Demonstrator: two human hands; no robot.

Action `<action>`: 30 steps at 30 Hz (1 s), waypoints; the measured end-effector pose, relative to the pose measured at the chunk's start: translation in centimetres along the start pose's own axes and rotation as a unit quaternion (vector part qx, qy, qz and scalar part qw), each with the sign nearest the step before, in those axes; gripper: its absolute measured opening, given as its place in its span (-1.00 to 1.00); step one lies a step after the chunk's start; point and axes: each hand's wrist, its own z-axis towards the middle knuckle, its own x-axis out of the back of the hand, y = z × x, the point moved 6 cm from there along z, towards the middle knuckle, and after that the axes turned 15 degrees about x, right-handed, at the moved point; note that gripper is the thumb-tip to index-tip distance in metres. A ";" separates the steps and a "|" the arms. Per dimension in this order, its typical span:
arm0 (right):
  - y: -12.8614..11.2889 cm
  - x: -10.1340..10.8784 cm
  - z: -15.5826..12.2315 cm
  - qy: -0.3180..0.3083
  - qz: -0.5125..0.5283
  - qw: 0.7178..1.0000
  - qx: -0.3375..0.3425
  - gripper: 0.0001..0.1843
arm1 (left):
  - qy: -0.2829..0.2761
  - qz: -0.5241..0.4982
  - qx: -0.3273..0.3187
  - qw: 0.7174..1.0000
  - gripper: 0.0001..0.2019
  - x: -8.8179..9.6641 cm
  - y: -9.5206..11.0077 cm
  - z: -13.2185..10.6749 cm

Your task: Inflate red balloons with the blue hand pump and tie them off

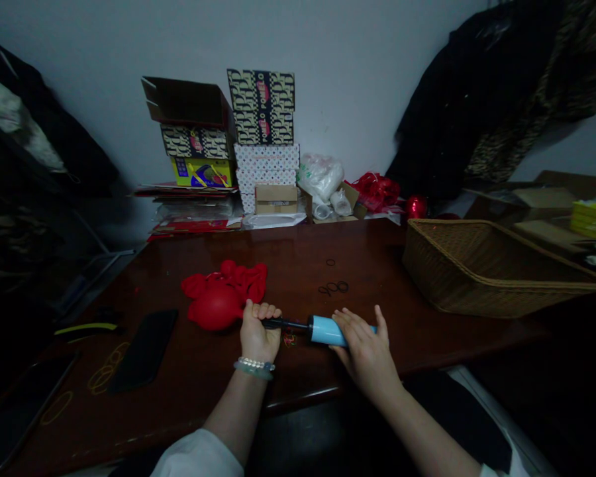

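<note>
My left hand (258, 331) is closed round the black nozzle end of a hand pump, where the neck of a partly filled red balloon (216, 307) sits. My right hand (365, 344) wraps over the light blue barrel of the pump (325, 330), which lies level just above the dark wooden table (298, 265). Behind the balloon lies a heap of flat red balloons (238, 277). A bead bracelet is on my left wrist.
A wicker basket (481, 268) stands at the right. Small black rings (334, 287) lie mid-table. A black phone (146, 348) and yellow rubber bands (102, 377) lie at the left. Stacked boxes (261, 132) and bags line the back wall.
</note>
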 end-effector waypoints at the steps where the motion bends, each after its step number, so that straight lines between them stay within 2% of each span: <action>1: -0.2 0.0 0.0 0.003 0.003 1.000 -0.002 -0.61 | 0.002 0.003 0.004 1.000 -0.61 0.1 -0.6 -0.1; 7: -1.1 -0.4 0.1 0.011 0.003 1.000 -0.004 -0.64 | 0.016 0.009 0.034 0.999 -0.61 1.0 -3.2 -0.2; 12: -1.2 -1.0 0.0 -0.003 0.001 1.000 0.003 -0.63 | 0.050 0.019 0.025 0.998 -0.61 1.2 -3.1 -0.1; 16: -1.1 -1.1 0.3 -0.021 0.007 1.000 0.010 -0.63 | 0.080 0.031 0.003 0.996 -0.61 0.8 -1.5 0.0; 20: -0.4 -0.6 0.6 -0.024 0.000 1.000 0.017 -0.63 | 0.105 0.020 -0.024 0.994 -0.61 0.5 1.5 0.3; 24: 0.5 0.1 0.6 -0.020 -0.025 0.999 0.029 -0.62 | 0.105 0.005 -0.035 0.994 -0.60 0.4 4.4 0.7; 27: 0.8 0.2 0.5 -0.020 -0.020 0.999 0.027 -0.61 | 0.097 -0.002 -0.043 0.994 -0.60 0.3 5.1 0.8; 30: 1.1 0.2 0.2 -0.013 -0.010 1.000 0.015 -0.63 | 0.083 -0.009 -0.044 0.996 -0.61 0.3 4.6 0.7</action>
